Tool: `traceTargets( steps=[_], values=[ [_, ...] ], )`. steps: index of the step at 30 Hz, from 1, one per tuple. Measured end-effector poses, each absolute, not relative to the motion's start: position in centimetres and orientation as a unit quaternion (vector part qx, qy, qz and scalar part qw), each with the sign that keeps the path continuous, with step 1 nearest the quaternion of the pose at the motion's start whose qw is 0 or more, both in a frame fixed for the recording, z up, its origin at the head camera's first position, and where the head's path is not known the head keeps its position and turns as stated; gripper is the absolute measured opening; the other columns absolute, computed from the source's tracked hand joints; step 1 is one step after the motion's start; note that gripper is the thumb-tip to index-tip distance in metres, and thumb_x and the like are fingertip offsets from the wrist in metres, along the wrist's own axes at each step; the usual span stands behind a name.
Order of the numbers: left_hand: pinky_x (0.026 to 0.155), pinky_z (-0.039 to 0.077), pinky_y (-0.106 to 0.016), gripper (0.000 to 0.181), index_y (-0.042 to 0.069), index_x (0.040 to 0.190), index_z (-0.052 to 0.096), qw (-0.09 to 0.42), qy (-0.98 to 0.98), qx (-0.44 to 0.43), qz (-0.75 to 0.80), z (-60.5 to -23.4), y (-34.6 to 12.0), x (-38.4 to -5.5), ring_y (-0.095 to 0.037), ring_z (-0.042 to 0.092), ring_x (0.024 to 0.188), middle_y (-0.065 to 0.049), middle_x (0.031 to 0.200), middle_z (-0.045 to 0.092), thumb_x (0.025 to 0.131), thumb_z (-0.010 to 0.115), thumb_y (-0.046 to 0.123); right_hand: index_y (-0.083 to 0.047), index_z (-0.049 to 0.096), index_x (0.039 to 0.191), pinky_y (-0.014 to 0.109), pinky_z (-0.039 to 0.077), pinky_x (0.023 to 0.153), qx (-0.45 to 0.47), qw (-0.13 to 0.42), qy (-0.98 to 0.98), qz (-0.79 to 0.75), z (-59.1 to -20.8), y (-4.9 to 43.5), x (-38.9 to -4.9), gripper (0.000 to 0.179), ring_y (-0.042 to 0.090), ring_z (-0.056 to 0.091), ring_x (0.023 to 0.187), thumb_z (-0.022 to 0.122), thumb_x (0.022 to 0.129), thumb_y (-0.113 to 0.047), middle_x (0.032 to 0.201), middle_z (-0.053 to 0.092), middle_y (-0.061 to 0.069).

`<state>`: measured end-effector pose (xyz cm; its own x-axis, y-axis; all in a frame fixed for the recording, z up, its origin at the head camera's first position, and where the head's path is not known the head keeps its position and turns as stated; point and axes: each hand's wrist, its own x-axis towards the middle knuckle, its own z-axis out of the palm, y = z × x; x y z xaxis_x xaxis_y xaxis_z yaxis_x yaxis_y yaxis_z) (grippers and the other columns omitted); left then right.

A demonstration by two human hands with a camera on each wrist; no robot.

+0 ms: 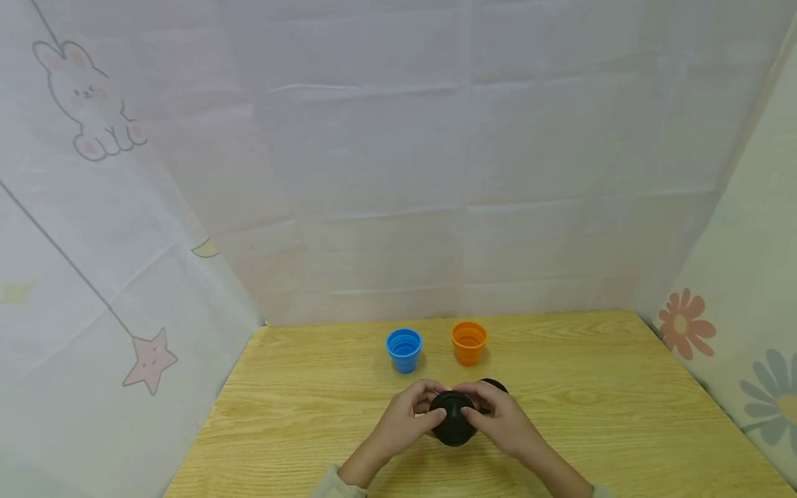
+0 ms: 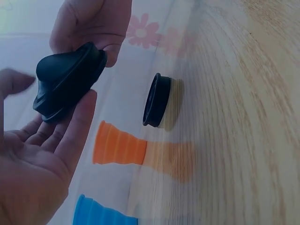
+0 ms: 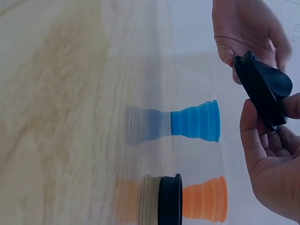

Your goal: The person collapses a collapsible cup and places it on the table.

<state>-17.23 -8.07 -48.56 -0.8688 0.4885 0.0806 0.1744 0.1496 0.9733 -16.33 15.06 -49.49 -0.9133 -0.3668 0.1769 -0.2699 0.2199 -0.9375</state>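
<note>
Both hands hold a black round collapsible cup [image 1: 453, 419], folded flat, above the near part of the table. The left hand [image 1: 403, 420] grips its left side, thumb on the face toward me and fingers behind. From the other side the right hand [image 1: 503, 420] grips it the same way. In the left wrist view the black cup is tilted, with a rounded bulge on one face and a stepped rim. Behind the right hand a second flat black round piece [image 2: 157, 100] with a rim lies on the table, partly hidden in the head view.
A blue ribbed cup [image 1: 404, 350] stands upright beyond the hands, and an orange ribbed cup [image 1: 469, 343] stands to its right. The wood-grain table [image 1: 280, 408] meets pale printed sheets [image 1: 373, 173] at the back and sides.
</note>
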Motion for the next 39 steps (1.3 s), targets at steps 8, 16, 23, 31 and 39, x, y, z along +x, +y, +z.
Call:
traceTargets(
  steps=[8, 16, 23, 31, 39],
  values=[
    [0.078, 0.056, -0.024, 0.043, 0.011, 0.129, 0.057, 0.126, 0.750, 0.237, 0.604, -48.54, -8.33, -17.28, -0.016, 0.066, 0.101, -0.004, 0.109, 0.071, 0.093, 0.076, 0.025, -0.007, 0.058, 0.140, 0.025, 0.056, 0.087, -0.206, 0.064, 0.775, -0.594, -49.63, 15.46, -16.54, 0.044, 0.019, 0.065, 0.110, 0.065, 0.101, -0.025, 0.124, 0.061, 0.012],
    [0.077, 0.056, -0.024, 0.042, 0.012, 0.130, 0.058, 0.109, 0.766, 0.226, 0.592, -48.74, -8.25, -17.46, -0.015, 0.067, 0.099, -0.003, 0.112, 0.071, 0.094, 0.075, 0.026, -0.009, 0.051, 0.147, 0.024, 0.053, 0.092, -0.233, 0.094, 0.754, -0.606, -49.69, 15.77, -16.60, 0.048, 0.023, 0.057, 0.109, 0.063, 0.102, -0.022, 0.130, 0.052, 0.016],
    [0.079, 0.057, -0.025, 0.042, 0.011, 0.129, 0.059, 0.106, 0.770, 0.223, 0.589, -48.39, -8.16, -17.30, -0.014, 0.067, 0.101, -0.005, 0.113, 0.071, 0.094, 0.074, 0.027, -0.010, 0.054, 0.144, 0.023, 0.053, 0.092, -0.235, 0.075, 0.765, -0.595, -49.86, 15.57, -16.64, 0.045, 0.019, 0.058, 0.109, 0.063, 0.102, -0.022, 0.129, 0.054, 0.014],
    [0.086, 0.056, -0.030, 0.038, 0.009, 0.130, 0.059, 0.094, 0.776, 0.222, 0.583, -48.50, -7.95, -17.32, -0.011, 0.066, 0.097, -0.004, 0.110, 0.070, 0.095, 0.073, 0.020, -0.008, 0.056, 0.142, 0.024, 0.055, 0.089, -0.224, 0.064, 0.769, -0.595, -49.77, 15.32, -16.58, 0.045, 0.020, 0.058, 0.105, 0.065, 0.101, -0.023, 0.125, 0.055, 0.014],
    [0.086, 0.055, -0.029, 0.038, 0.010, 0.128, 0.059, 0.099, 0.772, 0.220, 0.588, -48.38, -8.02, -17.20, -0.011, 0.066, 0.094, -0.004, 0.107, 0.071, 0.094, 0.074, 0.020, -0.008, 0.054, 0.143, 0.024, 0.053, 0.092, -0.223, 0.084, 0.759, -0.606, -49.68, 15.40, -16.59, 0.044, 0.019, 0.061, 0.113, 0.061, 0.103, -0.024, 0.133, 0.055, 0.016]
  ],
)
